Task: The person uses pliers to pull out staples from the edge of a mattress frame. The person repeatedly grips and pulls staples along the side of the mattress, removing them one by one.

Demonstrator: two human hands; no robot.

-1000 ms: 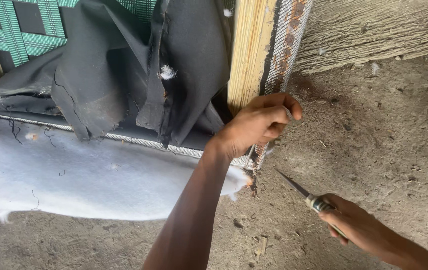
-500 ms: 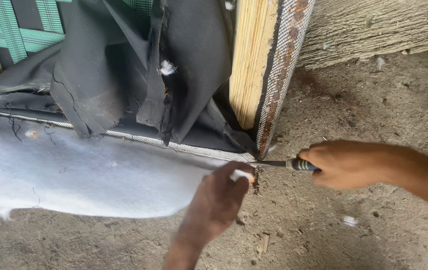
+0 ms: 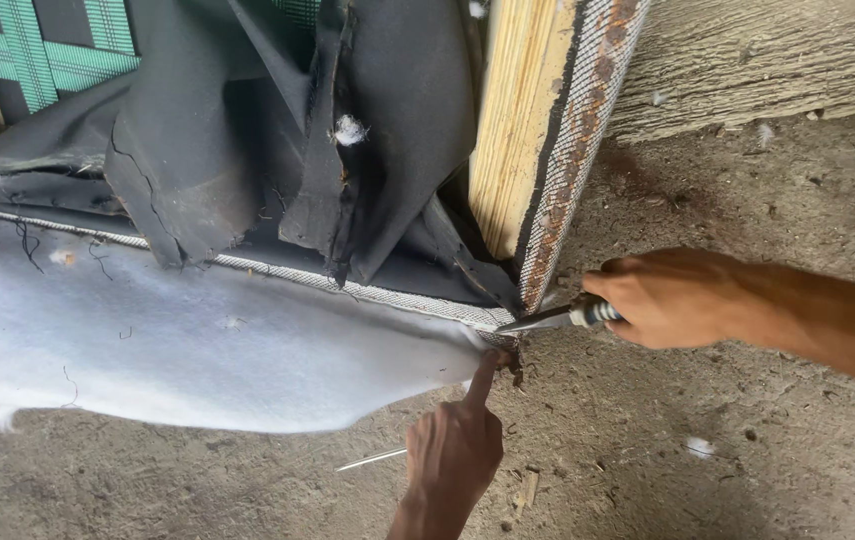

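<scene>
**Head view: knife tip at the corner of a stripped frame**

The right hand [image 3: 672, 297] is closed in a fist around the handle of a knife [image 3: 555, 318], whose thin blade points left and meets the bottom corner of a wooden frame [image 3: 512, 130]. The left hand [image 3: 455, 450] comes up from below with its index finger stretched out, its tip touching the same corner just under the blade; the other fingers are curled in, holding nothing that can be seen. A patterned grey edging strip [image 3: 577, 150] with rusty spots runs up the frame's edge and along its bottom rail. Torn black fabric [image 3: 387, 140] hangs loose inside the frame, with green webbing [image 3: 47, 50] behind it. White padding [image 3: 197, 350] spreads over the dirt floor [image 3: 747, 460] to the left. A thin pale sliver lies on the floor beside the left wrist.
</scene>
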